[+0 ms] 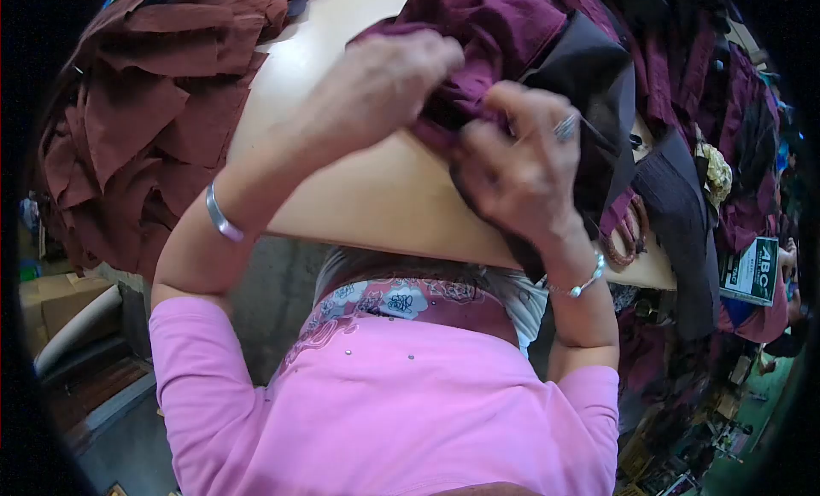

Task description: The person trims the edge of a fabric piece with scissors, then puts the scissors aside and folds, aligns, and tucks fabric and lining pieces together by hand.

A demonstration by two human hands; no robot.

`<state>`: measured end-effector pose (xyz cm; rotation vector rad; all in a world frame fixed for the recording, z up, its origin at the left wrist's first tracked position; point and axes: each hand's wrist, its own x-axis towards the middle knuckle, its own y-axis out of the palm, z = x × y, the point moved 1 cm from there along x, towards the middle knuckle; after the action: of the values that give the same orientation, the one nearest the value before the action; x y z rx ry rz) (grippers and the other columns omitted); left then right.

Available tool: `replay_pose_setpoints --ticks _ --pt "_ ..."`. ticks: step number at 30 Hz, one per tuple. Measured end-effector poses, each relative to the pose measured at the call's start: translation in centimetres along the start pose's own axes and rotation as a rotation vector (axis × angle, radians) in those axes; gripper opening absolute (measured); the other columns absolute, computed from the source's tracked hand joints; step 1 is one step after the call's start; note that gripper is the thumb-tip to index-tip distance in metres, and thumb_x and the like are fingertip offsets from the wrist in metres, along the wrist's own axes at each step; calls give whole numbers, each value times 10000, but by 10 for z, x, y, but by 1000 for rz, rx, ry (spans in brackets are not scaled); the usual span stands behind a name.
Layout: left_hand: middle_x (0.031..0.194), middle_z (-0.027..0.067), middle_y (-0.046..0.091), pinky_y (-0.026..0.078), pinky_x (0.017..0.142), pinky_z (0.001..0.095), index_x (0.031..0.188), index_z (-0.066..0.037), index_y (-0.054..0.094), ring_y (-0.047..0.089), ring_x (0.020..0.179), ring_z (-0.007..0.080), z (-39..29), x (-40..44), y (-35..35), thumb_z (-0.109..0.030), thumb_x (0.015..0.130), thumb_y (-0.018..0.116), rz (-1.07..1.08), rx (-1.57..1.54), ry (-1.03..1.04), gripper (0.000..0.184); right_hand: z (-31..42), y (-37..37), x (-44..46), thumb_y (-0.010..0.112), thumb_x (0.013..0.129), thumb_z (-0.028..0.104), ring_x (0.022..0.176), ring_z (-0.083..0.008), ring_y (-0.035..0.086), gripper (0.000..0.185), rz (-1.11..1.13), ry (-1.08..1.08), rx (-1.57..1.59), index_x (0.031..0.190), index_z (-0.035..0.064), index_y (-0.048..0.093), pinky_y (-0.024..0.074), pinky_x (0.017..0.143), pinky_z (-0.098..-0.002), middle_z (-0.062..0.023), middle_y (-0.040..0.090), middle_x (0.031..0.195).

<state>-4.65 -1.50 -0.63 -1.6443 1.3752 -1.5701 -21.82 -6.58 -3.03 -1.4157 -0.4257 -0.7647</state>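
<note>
Over the pale table, my left hand (384, 79) is blurred by motion, with its fingers curled above maroon cloth (504, 26). To its right, my right hand (525, 154), with a ring on one finger, has its fingers bent together at the lower edge of the same cloth. Whatever lies between the fingertips of either hand is too blurred to make out. Dark grey cloth (589, 65) lies beside and behind my right hand, partly over the maroon cloth.
Reddish-brown cloth pieces (145, 112) are heaped at the left of the table (367, 201). At the right are a braided loop (630, 240), a cream ruffled item (716, 173), dark cloth strips (679, 206) and a green-and-white box (752, 271). A cardboard box (60, 304) stands lower left.
</note>
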Motion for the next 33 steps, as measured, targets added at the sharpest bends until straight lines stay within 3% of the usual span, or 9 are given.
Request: replay_pose_setpoints --ticks 2,3,8,11,14,20,24,27,33 --pt "798 164 545 433 652 427 864 -21 485 552 754 354 -5 0 1 13 673 489 -58 -6 34 194 21 6 -1 644 602 178 880 -194 459 145 43 -276 -147 725 113 605 331 858 -366 -33 485 968" --pt "779 157 551 432 643 427 840 -17 480 554 735 349 -7 3 1 17 663 488 -93 -9 59 180 21 5 -2 652 618 178 868 -183 465 123 72 -277 -113 707 113 596 334 854 -360 -39 488 956" --pt "605 159 516 426 586 410 761 -27 465 551 640 344 -9 5 -3 -86 716 558 -87 57 -117 119 5 -6 16 669 647 144 763 -271 518 232 -152 149 335 829 50 561 433 695 -359 -91 494 892" --pt "591 149 518 427 595 417 760 -26 463 553 642 339 -11 4 -1 -110 710 575 -69 127 -86 149 -3 -9 31 617 672 93 776 -330 555 204 18 190 125 849 40 528 462 642 -387 -143 529 864" --pt "676 155 577 454 634 440 788 -49 522 583 720 329 -11 7 -11 -200 709 623 160 43 -227 198 -7 -9 41 577 684 80 734 -342 569 143 140 260 79 804 33 518 467 638 -406 -154 552 807" --pt "711 174 521 417 610 386 816 -3 471 535 685 325 0 -12 13 -71 669 605 46 -107 -70 210 -20 3 48 561 683 74 706 -339 570 124 129 231 98 795 41 518 467 637 -409 -148 566 761" --pt "811 127 537 441 631 372 817 -23 501 536 678 291 7 -3 -11 -69 665 613 21 -48 -161 194 -14 5 38 574 674 79 756 -321 573 185 142 225 96 845 51 510 472 648 -402 -135 562 826" --pt "736 138 515 415 652 411 773 -17 436 529 743 332 7 3 0 -38 655 525 -215 -125 -17 150 0 14 31 589 668 90 783 -312 571 225 193 232 -10 874 61 504 474 659 -398 -119 557 865" --pt "696 139 495 411 629 383 755 3 454 523 696 321 -3 5 -6 3 643 526 -203 -252 29 133 -28 14 33 630 684 167 796 -332 563 237 358 367 240 845 33 519 449 659 -411 -148 574 794"
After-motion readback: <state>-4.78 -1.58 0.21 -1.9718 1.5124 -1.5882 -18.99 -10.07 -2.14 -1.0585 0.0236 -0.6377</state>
